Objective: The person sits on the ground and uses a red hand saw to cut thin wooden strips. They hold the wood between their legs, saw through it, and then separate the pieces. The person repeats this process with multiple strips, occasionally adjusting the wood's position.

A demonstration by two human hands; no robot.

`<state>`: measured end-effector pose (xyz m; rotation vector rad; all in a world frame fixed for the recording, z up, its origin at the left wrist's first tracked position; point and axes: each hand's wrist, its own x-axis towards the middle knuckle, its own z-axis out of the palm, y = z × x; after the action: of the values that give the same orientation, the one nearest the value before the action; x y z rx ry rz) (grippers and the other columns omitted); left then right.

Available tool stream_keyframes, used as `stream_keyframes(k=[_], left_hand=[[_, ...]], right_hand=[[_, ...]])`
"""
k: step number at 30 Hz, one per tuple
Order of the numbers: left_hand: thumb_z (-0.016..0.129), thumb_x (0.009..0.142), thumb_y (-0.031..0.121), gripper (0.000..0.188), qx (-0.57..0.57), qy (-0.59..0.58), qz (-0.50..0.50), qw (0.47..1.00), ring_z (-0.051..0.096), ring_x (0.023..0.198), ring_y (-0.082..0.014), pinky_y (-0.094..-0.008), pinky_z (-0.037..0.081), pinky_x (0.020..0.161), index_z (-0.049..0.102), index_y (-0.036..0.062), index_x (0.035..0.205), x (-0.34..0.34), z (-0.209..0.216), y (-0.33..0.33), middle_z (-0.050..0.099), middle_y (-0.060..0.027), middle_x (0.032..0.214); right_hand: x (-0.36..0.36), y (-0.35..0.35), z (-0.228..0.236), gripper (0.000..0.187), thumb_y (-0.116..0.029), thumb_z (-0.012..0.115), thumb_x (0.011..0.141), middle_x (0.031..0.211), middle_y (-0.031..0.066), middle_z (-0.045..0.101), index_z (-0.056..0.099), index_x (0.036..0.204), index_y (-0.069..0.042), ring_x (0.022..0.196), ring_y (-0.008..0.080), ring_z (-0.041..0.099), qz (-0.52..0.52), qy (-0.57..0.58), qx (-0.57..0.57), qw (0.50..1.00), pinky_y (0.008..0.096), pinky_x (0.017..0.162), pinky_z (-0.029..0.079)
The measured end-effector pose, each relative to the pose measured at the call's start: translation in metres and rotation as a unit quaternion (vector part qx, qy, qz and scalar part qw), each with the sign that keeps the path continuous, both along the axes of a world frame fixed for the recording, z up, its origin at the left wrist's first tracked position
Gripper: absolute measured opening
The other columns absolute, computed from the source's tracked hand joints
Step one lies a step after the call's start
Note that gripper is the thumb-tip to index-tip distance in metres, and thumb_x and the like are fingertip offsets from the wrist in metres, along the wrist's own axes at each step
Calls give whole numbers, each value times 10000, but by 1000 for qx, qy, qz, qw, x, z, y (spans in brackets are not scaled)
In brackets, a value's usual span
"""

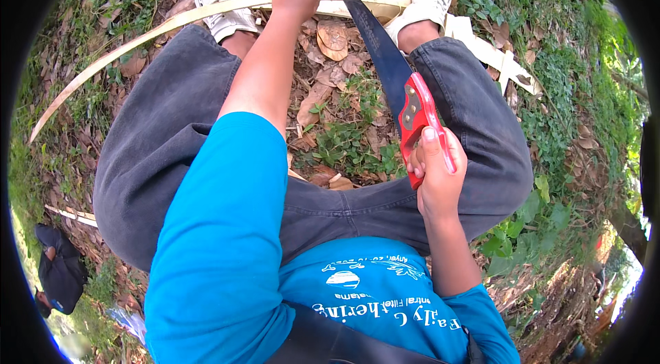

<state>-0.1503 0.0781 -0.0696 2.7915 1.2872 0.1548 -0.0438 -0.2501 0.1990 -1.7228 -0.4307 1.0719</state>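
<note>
Blue sleeve [220, 219], saw [397, 85] above dry leaves [333, 35]

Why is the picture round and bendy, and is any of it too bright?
Head view: a wide fisheye lens, so black corners and bending near the edges; how much of the strip's curve is lens, I can't tell. Head view: glare whitens the right and lower-left edges. Head view: the saw looks fairly sharp.

Two hands [298, 0] [440, 171], one saw [394, 85] and one long strip [175, 21] are in view. There are two shoes [223, 6] [427, 6], one shirt [227, 247] and one pair of trousers [344, 207].
</note>
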Motion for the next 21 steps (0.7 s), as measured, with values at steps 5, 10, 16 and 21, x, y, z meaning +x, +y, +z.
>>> stream_keyframes(k=[5,10,16,21], left_hand=[[654,900,126,114,-48,48,-14,998,749,985,-317,-460,600,805,670,85,1006,0,7,14,766,-139,1009],[610,906,64,222,-99,93,-17,991,743,1005,-337,-470,602,834,713,104,1099,1,14,25,766,-152,1049],[627,882,53,263,-146,113,-30,982,733,1030,-347,-477,601,864,728,106,1119,6,22,29,758,-165,1094],[639,878,68,243,-151,118,-12,981,733,1043,-339,-466,601,882,743,101,1095,5,19,30,758,-158,1114]], right_hand=[[9,-50,65,330,-301,630,1047,588,-26,436,550,961,8,481,66,412,-6,-55,57,997,255,482,384],[17,-22,41,271,-245,609,1062,597,-33,425,548,965,0,480,58,385,-36,-45,95,994,259,487,372],[7,54,-39,283,-254,644,1056,651,-52,499,578,867,-53,535,27,438,-7,-7,76,997,223,492,360],[4,76,-87,265,-237,638,1056,621,-50,475,569,868,-63,506,45,426,56,-106,68,990,243,491,367]])
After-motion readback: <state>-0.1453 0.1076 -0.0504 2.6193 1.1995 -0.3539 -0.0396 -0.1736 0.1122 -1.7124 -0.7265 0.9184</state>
